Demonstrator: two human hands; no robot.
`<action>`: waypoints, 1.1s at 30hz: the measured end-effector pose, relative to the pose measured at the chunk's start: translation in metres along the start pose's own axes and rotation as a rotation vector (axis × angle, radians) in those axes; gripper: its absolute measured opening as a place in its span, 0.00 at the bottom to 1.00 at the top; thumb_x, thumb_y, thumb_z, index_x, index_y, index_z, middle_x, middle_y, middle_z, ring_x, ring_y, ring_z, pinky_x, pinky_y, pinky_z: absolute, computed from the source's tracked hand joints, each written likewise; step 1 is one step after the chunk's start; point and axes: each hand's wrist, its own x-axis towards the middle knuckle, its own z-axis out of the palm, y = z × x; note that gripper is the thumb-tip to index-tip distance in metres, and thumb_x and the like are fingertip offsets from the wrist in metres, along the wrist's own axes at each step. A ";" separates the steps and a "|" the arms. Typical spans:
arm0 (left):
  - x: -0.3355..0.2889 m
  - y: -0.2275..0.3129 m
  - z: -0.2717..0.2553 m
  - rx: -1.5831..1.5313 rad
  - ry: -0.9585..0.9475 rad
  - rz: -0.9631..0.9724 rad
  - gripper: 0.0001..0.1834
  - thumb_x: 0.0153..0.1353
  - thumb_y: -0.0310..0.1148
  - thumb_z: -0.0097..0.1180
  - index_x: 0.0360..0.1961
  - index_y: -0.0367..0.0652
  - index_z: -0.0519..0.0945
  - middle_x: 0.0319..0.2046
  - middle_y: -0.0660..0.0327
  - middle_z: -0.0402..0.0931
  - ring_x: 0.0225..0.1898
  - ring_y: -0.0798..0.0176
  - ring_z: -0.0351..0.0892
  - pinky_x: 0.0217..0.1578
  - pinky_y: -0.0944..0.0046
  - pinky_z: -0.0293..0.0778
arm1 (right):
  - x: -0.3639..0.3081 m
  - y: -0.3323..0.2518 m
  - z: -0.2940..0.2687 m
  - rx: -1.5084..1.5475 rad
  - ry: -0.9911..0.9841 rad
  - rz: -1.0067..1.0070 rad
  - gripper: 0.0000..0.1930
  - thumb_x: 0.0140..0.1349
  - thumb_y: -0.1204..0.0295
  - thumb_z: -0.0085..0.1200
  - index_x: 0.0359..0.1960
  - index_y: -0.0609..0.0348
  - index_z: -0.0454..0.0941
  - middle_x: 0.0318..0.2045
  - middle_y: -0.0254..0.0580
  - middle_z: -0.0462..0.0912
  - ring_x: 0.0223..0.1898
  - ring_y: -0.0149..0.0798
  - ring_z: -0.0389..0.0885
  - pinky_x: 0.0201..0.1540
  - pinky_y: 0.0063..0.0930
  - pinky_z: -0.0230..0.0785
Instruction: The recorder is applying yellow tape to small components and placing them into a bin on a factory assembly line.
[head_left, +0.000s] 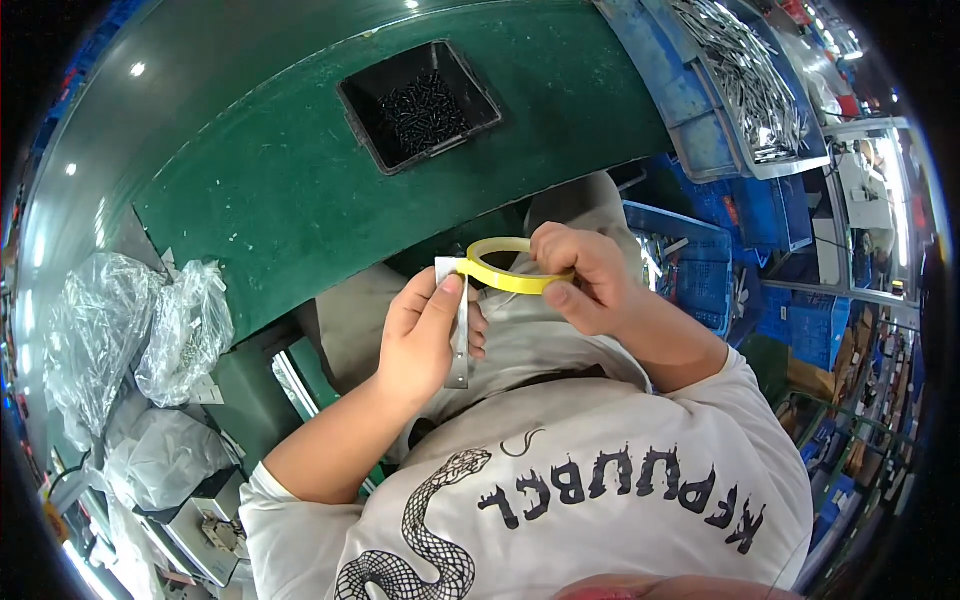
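Note:
My left hand grips a flat grey metal bracket upright, with the thumb pressed on its upper end. My right hand holds a yellow roll of tape just right of the bracket's top. The tape's free end reaches onto the bracket's upper end under my left thumb. Both hands are above my lap, in front of the green table.
A black square tray with several small dark screws sits on the green table. Blue bins with metal parts stand at the upper right. More blue crates are at my right. Clear plastic bags lie at the left.

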 end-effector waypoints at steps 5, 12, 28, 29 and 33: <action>0.001 -0.004 -0.003 0.062 -0.012 0.035 0.18 0.73 0.42 0.41 0.37 0.38 0.73 0.23 0.58 0.75 0.22 0.63 0.75 0.21 0.64 0.73 | 0.001 0.000 0.001 -0.012 0.005 -0.010 0.14 0.66 0.64 0.53 0.30 0.60 0.65 0.22 0.38 0.65 0.24 0.37 0.60 0.33 0.33 0.59; 0.000 0.000 0.002 0.062 0.016 0.002 0.18 0.74 0.42 0.42 0.32 0.39 0.74 0.20 0.61 0.74 0.19 0.68 0.72 0.22 0.67 0.71 | 0.000 0.000 0.000 -0.013 -0.016 -0.009 0.14 0.66 0.65 0.53 0.30 0.60 0.65 0.21 0.39 0.65 0.24 0.38 0.60 0.34 0.34 0.60; -0.001 -0.007 -0.016 -0.055 -0.132 -0.155 0.32 0.70 0.56 0.37 0.20 0.41 0.71 0.09 0.58 0.67 0.08 0.66 0.64 0.10 0.69 0.60 | -0.001 0.008 0.000 -0.237 -0.059 -0.080 0.12 0.60 0.68 0.59 0.29 0.58 0.67 0.20 0.39 0.67 0.23 0.44 0.63 0.30 0.36 0.60; 0.000 -0.007 -0.017 -0.133 -0.208 -0.139 0.31 0.70 0.56 0.38 0.19 0.41 0.71 0.09 0.58 0.67 0.08 0.66 0.63 0.10 0.69 0.60 | -0.001 0.009 0.001 -0.247 -0.071 -0.074 0.12 0.59 0.69 0.59 0.29 0.58 0.67 0.20 0.39 0.67 0.23 0.45 0.64 0.29 0.36 0.59; 0.001 -0.004 -0.015 -0.272 -0.347 -0.081 0.22 0.69 0.47 0.47 0.24 0.41 0.70 0.10 0.60 0.67 0.08 0.68 0.63 0.10 0.70 0.59 | 0.000 0.003 0.002 -0.264 -0.043 -0.015 0.11 0.57 0.70 0.61 0.28 0.58 0.69 0.20 0.39 0.68 0.23 0.45 0.64 0.27 0.35 0.57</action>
